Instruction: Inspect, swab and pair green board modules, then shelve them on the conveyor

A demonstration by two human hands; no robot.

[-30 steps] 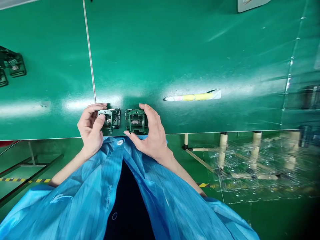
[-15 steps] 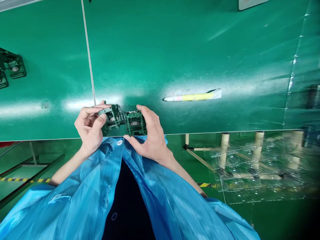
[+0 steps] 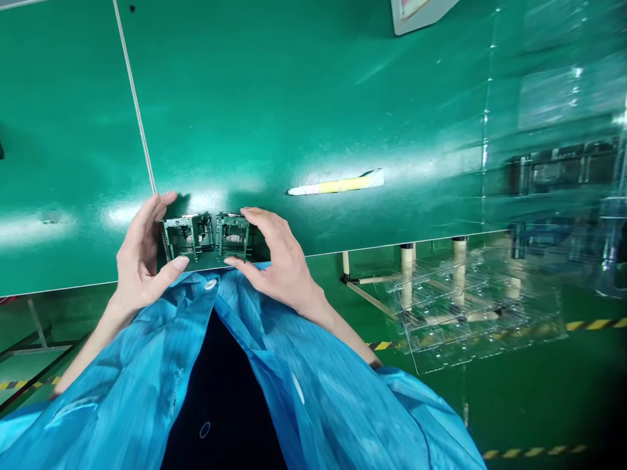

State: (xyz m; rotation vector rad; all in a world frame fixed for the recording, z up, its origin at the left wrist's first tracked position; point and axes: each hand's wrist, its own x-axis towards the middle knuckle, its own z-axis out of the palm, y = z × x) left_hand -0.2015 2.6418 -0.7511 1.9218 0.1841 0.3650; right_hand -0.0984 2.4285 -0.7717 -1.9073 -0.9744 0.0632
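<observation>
Two green circuit board assemblies stand side by side near the table's front edge, with a narrow gap between them. My left hand (image 3: 149,251) is cupped beside the left circuit board assembly (image 3: 189,235), thumb in front and fingers behind, spread apart. Around the right circuit board assembly (image 3: 234,236) curls my right hand (image 3: 279,258); its thumb is at the near edge and its fingertips at the far edge. Palm-side parts of both assemblies are hidden by the hands.
A long wrapped piece, white and yellow (image 3: 337,185), lies on the green table (image 3: 294,98) to the right. Further right are clear plastic trays (image 3: 460,313), below the tabletop, and blurred dark parts (image 3: 563,170) in clear plastic. A grey-edged panel (image 3: 416,23) sits at the back.
The view has shifted right. My left hand has loosened from the left circuit board assembly, which now stands straighter beside the other one. My right hand stays around the right assembly.
</observation>
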